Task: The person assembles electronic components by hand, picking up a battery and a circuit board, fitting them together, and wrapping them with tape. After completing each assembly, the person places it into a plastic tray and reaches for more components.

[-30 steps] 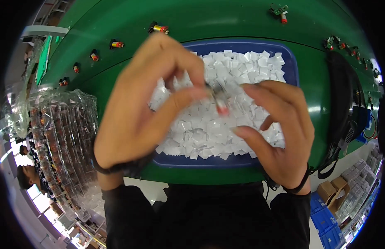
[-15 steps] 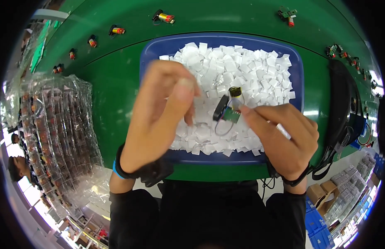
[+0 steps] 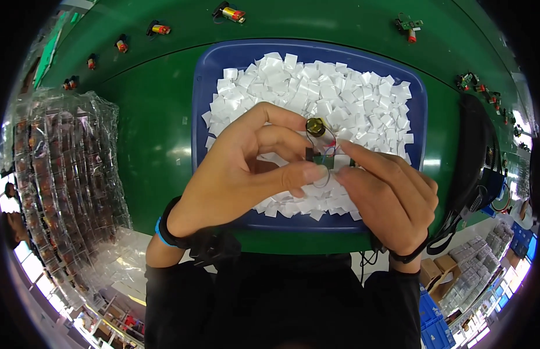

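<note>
Fingers (image 3: 281, 141) are set in from both sides here, and a small circuit assembly (image 3: 325, 158) is held between the hands, above the white pieces (image 3: 316, 87) heaped in a blue tray (image 3: 270, 224) on the green bench (image 3: 156, 157). The assembly's cylindrical cell (image 3: 316, 127) is seen almost end-on, its dark round end turned up toward the camera, so its long axis is strongly foreshortened. Just below, the board (image 3: 323, 163) is held with a black block (image 3: 309, 153) at its left end, and thin wires are looped around.

At the left hand (image 3: 235, 157), a forefinger is laid against the cell's left side and the thumb is placed by the board's lower edge; the moderate gap between is filled by the assembly. At the right hand (image 3: 392, 189), forefinger and thumb are pinched almost together on the board's right side, a small dark piece (image 3: 352, 163) being glimpsed between the tips.

Much of the board is covered by fingertips, its underside is hidden, and the run of its length cannot be told. One tray corner is masked by the left wrist; clear packaging (image 3: 66, 174) is blurred and bent toward the rim.
</note>
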